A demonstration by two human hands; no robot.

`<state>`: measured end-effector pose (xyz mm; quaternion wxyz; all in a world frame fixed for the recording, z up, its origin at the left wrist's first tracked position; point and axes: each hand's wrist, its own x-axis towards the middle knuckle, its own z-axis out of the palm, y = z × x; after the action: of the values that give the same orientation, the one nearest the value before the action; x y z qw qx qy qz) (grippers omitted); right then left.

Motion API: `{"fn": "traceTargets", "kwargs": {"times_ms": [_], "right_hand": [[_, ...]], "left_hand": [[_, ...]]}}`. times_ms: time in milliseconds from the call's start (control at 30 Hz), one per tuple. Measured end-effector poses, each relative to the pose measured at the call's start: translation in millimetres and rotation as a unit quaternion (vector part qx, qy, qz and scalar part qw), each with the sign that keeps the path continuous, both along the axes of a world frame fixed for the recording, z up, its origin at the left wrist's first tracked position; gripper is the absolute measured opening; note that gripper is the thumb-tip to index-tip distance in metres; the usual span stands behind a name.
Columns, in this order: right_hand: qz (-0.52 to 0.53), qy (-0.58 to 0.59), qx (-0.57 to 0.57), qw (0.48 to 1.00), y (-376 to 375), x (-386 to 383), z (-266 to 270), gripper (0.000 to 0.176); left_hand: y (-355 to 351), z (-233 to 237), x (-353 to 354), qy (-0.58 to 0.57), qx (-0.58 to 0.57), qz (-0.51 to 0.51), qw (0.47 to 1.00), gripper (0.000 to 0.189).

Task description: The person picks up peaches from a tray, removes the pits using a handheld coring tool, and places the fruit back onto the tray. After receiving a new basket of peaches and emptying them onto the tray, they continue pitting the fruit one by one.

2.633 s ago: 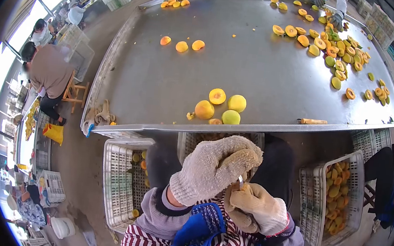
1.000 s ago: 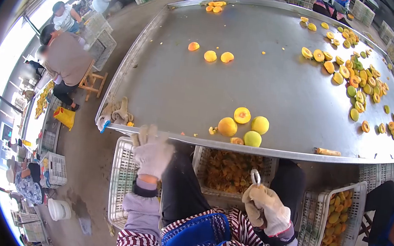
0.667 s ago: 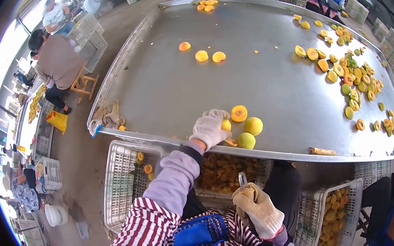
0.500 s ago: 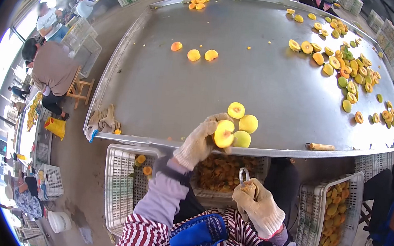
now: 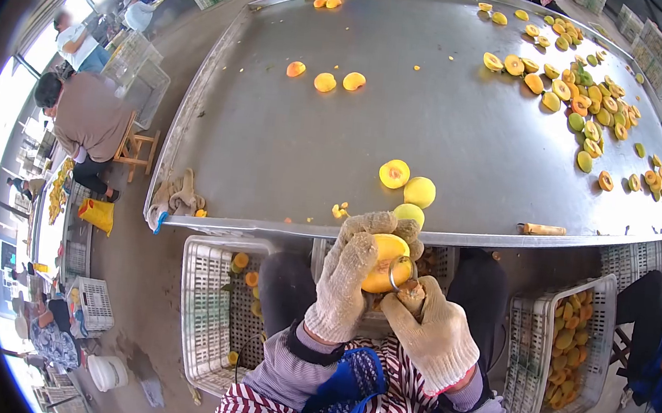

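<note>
My gloved left hand is wrapped round a yellow fruit half, cut face up, in front of the table's near edge. In my gloved right hand is a tool with a metal loop and a brownish handle; the loop touches the cut face. Just beyond my hands, a cut yellow half and two more yellow fruit pieces lie on the metal table. Small yellow scraps lie near my left fingertips.
Many fruit halves cover the table's right side. Gloves lie at its near left corner, a wooden handle near the right. Crates stand left and right of my legs. A person works at left.
My left hand has come nearer to my body with the fruit half. My right hand has brought the loop up onto it. Small yellow scraps now show on the table.
</note>
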<state>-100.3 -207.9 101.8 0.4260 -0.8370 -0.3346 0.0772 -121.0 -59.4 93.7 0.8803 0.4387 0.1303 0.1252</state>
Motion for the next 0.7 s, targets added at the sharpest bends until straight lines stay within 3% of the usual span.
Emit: {"fn": "traceTargets", "kwargs": {"times_ms": [33, 133, 200, 233, 267, 300, 333, 367, 400, 433, 467, 500, 533, 567, 633, 700], "right_hand": [[-0.031, 0.064, 0.003, 0.997, 1, -2, 3, 0.018], [0.022, 0.029, 0.021, 0.999, -2, -5, 7, 0.014], [0.025, 0.092, 0.038, 0.995, -5, -5, 4, 0.012], [0.028, 0.155, 0.056, 0.986, -6, -5, 3, 0.011], [0.027, 0.154, 0.057, 0.986, -6, -4, 5, 0.011], [0.002, 0.294, 0.088, 0.952, -6, -3, 10, 0.014], [-0.025, 0.428, 0.117, 0.896, -7, -3, 16, 0.018], [-0.028, 0.429, 0.118, 0.895, -6, -2, 23, 0.018], [-0.038, 0.492, 0.112, 0.863, -6, 0, 32, 0.022], [-0.046, 0.553, 0.105, 0.826, -7, 1, 38, 0.025], [-0.048, 0.551, 0.107, 0.826, -6, 3, 40, 0.025], [-0.036, 0.576, 0.142, 0.804, -7, 3, 42, 0.025], [-0.025, 0.601, 0.175, 0.779, -7, 4, 42, 0.025], [-0.025, 0.602, 0.176, 0.779, -8, 4, 43, 0.025], [0.0, 0.632, 0.187, 0.752, -12, 6, 44, 0.023], [-0.009, 0.652, 0.183, 0.736, -14, 5, 43, 0.022]], "left_hand": [[-3, 1, -3, -0.001, 0.0, 0.001, 1.0, 0.059], [-12, -3, -6, -0.019, 0.052, 0.03, 0.998, 0.051], [-18, -16, 0, -0.172, 0.171, 0.113, 0.964, 0.033], [-16, -18, 0, -0.172, 0.171, 0.113, 0.964, 0.033], [-14, -18, 1, -0.177, 0.273, 0.129, 0.937, 0.032], [-12, -18, 1, -0.18, 0.371, 0.145, 0.899, 0.032], [-10, -10, 0, -0.157, 0.382, 0.129, 0.902, 0.032], [-8, 1, -2, -0.158, 0.381, 0.127, 0.902, 0.032], [-6, 12, -4, -0.071, 0.209, 0.045, 0.974, 0.033], [-6, 17, -5, 0.02, 0.026, -0.037, 0.999, 0.033], [-11, 15, -5, 0.009, 0.132, -0.01, 0.991, 0.043], [-9, 13, -4, 0.008, 0.132, -0.011, 0.991, 0.043], [-6, 10, -4, -0.068, 0.338, 0.048, 0.938, 0.043], [-4, 7, -3, -0.141, 0.525, 0.103, 0.833, 0.042], [-7, 6, -3, -0.158, 0.533, 0.118, 0.823, 0.042], [-10, 17, -5, -0.132, 0.269, -0.01, 0.954, 0.041]]}}
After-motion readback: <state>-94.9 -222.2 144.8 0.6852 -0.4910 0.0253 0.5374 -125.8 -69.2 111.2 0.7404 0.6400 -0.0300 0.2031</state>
